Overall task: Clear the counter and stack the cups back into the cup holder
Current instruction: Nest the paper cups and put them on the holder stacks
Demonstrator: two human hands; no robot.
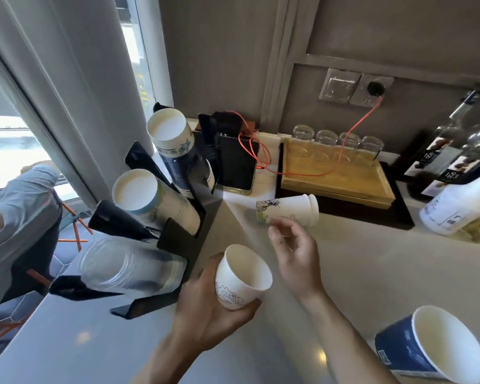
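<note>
- A small white paper cup (241, 275) with a blue wave drawing sits in the left hand (214, 309), mouth tilted up and toward the right; the fingers wrap under its base and the thumb presses its left side, so this hand is closed around it, above the counter (372, 273) near the front edge.
- The right hand (294, 250) hovers just beside that cup, fingers loosely curled and spread, holding nothing.
- Just beyond the right hand's fingertips a white printed cup (288, 209) lies on its side on the counter, mouth pointing right, close to the black base under the wooden tray (336, 173).
- A blue cup (430, 347) with a white inside lies tipped at the front right corner of the counter, mouth facing right and up.
- The black cup holder (178, 245) stands at the counter's left edge; slanted stacks rest in it: a blue stack (175, 145) farthest back, a pale stack (147, 195) below it, and clear plastic cups (128, 267) nearest the front.
- Behind the holder lies a dark device with an orange cable (263, 159) running to the wall socket.
- Four upturned glasses (338, 139) line the tray's back edge; bottles (455, 151) stand at the back right corner.
</note>
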